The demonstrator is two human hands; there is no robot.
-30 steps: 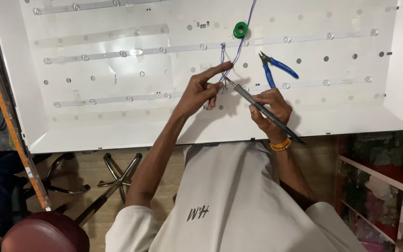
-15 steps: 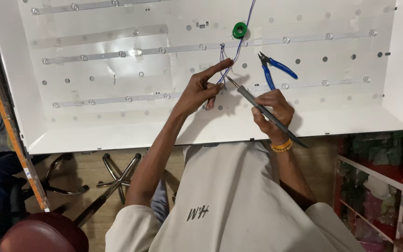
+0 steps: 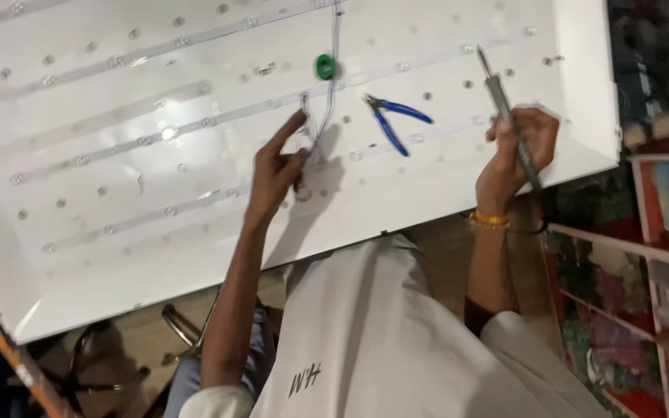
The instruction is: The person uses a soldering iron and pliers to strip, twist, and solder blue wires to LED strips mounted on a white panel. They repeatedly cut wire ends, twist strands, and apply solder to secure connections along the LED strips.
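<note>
From the head camera, a large white backlight panel (image 3: 195,201) with rows of small round lenses on thin strips fills the desk. The left hand (image 3: 276,166) rests near the middle of it, forefinger stretched out, thumb and fingers pinching the thin blue-grey wires (image 3: 327,101) that run up to the top edge. The right hand (image 3: 516,151) is well apart at the panel's right edge, closed around a slim grey-handled soldering iron (image 3: 505,108) whose tip points up and away from the wires.

To do this well, I would judge the wire ends need pinning flat and steady against the strip, with the fingertips kept clear of the joint when the hot tip comes near.

The panel's shallow tray holds little else: blue-handled cutting pliers (image 3: 392,120) lying between the hands, and a small green ring (image 3: 324,66) just beside the wires. Shelves of red and grey goods (image 3: 660,232) stand to the right.
</note>
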